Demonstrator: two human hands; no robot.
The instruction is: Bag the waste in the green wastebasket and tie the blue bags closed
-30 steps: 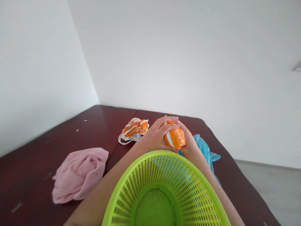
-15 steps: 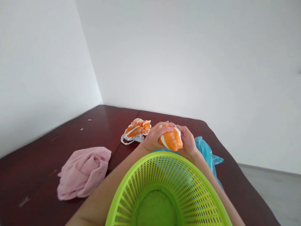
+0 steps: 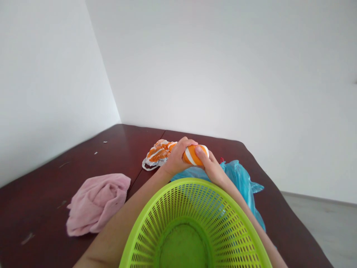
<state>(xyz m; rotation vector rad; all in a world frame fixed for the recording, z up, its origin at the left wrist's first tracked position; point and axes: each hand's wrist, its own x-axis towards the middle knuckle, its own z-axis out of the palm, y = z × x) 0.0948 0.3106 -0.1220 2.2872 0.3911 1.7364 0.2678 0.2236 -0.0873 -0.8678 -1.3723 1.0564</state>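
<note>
Both my hands are wrapped round a compact orange-and-white plastic bag (image 3: 192, 156), folded or rolled into a small bundle. My left hand (image 3: 177, 156) grips its left end, and my right hand (image 3: 209, 163) closes on its right side with the thumb across the front. Just behind my left hand lies a crumpled orange-and-white plastic bag (image 3: 157, 153) with a white loop handle. Below my hands and forearms stands a green plastic basket (image 3: 145, 208) with slotted walls.
A bunched pink cloth (image 3: 99, 204) lies on the dark red table (image 3: 50, 201) at the left. A blue plastic bag (image 3: 242, 178) spreads behind and right of the basket, with a small red bit (image 3: 222, 160) at its edge. White walls (image 3: 209, 74) enclose the table's back and left.
The bundled bag and both hands have shifted slightly left and up. My right hand has turned, its thumb now over the bundle's front, and more of the blue bag shows.
</note>
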